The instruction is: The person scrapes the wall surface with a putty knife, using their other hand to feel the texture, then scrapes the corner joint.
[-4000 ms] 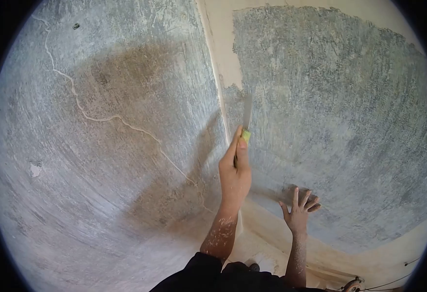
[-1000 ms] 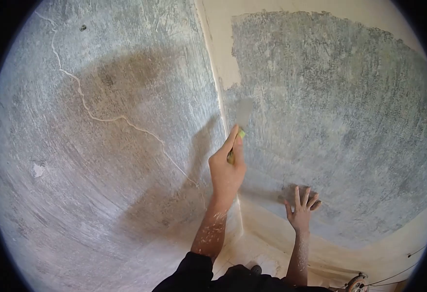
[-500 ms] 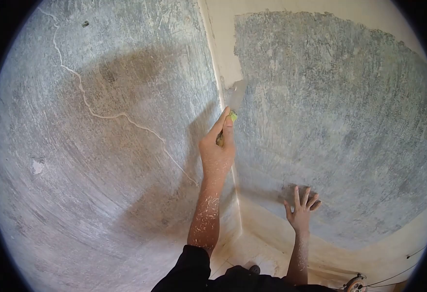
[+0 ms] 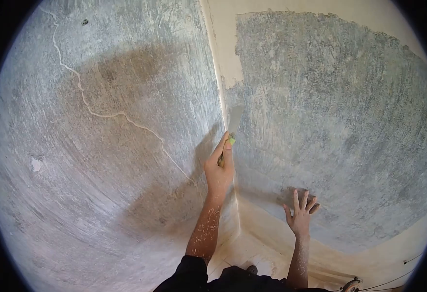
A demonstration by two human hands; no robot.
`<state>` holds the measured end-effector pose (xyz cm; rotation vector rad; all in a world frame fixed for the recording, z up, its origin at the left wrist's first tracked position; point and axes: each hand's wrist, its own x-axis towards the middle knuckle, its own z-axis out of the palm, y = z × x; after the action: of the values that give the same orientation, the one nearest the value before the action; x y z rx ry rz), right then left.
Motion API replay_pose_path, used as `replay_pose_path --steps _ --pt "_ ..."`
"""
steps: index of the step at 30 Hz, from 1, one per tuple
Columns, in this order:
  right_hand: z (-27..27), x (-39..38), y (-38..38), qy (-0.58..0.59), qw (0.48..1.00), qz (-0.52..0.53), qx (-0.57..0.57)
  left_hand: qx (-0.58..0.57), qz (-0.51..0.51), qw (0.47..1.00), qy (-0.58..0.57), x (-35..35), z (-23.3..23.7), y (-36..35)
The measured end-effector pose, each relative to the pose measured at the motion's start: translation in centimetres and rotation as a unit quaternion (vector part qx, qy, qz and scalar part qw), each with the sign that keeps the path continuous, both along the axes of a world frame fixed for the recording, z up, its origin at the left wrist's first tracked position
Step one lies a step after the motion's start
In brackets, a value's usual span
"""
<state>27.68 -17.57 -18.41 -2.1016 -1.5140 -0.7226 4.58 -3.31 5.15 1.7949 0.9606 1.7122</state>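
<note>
My left hand is closed around the handle of a putty knife, in the corner where two walls meet. The wide grey blade points up and lies against the right wall, just right of the corner line and below a strip of cream coating. Green shows on the handle near the blade; my fingers hide most of the rest. Lower right, my right hand is spread open with its palm toward the right wall, holding nothing. Pale flecks cover both forearms.
The left wall is bare and grey, with a winding whitish crack line and a pale chipped spot. Cream coating also borders the grey patch above. At bottom right a round object sits near thin dark wires.
My left hand and the putty knife have moved down along the corner. Where the blade was, the lower end of the cream strip now shows grey. My right hand has hardly moved.
</note>
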Motion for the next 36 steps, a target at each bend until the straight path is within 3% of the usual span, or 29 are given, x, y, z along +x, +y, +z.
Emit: replay_pose_path --steps 2,3,5,11,13,17,20,23,27,28,31,33,36 --pt "0.1 -0.4 -0.1 -0.017 1.000 -0.005 0.011 -0.006 0.013 1.000 0.007 -0.1 0.3 0.7" --pt "0.0 -0.5 0.0 -0.013 1.000 -0.007 0.012 0.014 0.024 1.000 0.009 -0.3 2.4 1.8" --pt "0.0 -0.4 0.0 -0.008 1.000 -0.008 0.008 -0.050 0.069 0.996 0.036 -0.8 6.9 1.4" --pt "-0.2 -0.1 -0.4 0.014 1.000 0.000 -0.013 0.058 0.036 0.997 0.039 -0.7 -0.1 1.4" --pt "0.5 -0.7 -0.3 0.083 0.995 -0.003 -0.050 0.087 0.027 0.996 0.022 -0.3 1.4 1.5" --pt "3.6 -1.5 -0.8 0.193 0.971 -0.010 -0.143 -0.005 0.024 0.999 0.033 -1.9 5.9 1.2" --pt "2.7 -1.1 -1.1 0.173 0.977 0.004 -0.123 0.019 0.024 0.998 0.058 -1.8 2.5 1.3" --pt "-0.2 -0.2 -0.3 -0.044 0.998 -0.020 -0.029 0.157 0.059 0.984 0.052 -0.5 0.2 3.3" --pt "-0.1 -0.4 0.0 -0.079 0.996 -0.037 -0.014 0.082 0.047 0.995 0.020 0.1 8.8 3.1" --pt "-0.1 -0.4 -0.1 -0.086 0.995 -0.038 -0.014 0.040 0.042 0.998 0.032 -0.3 9.2 2.5" --pt "0.0 -0.4 0.0 -0.088 0.995 -0.034 -0.010 -0.009 0.030 0.997 0.064 -1.0 6.8 1.0" --pt "-0.3 -0.3 0.0 -0.080 0.996 -0.032 0.006 0.062 0.030 0.994 0.082 -0.8 2.3 0.6" --pt "-0.8 -0.6 0.7 -0.059 0.997 -0.039 0.031 0.079 0.040 0.994 0.067 -0.7 2.2 1.5"
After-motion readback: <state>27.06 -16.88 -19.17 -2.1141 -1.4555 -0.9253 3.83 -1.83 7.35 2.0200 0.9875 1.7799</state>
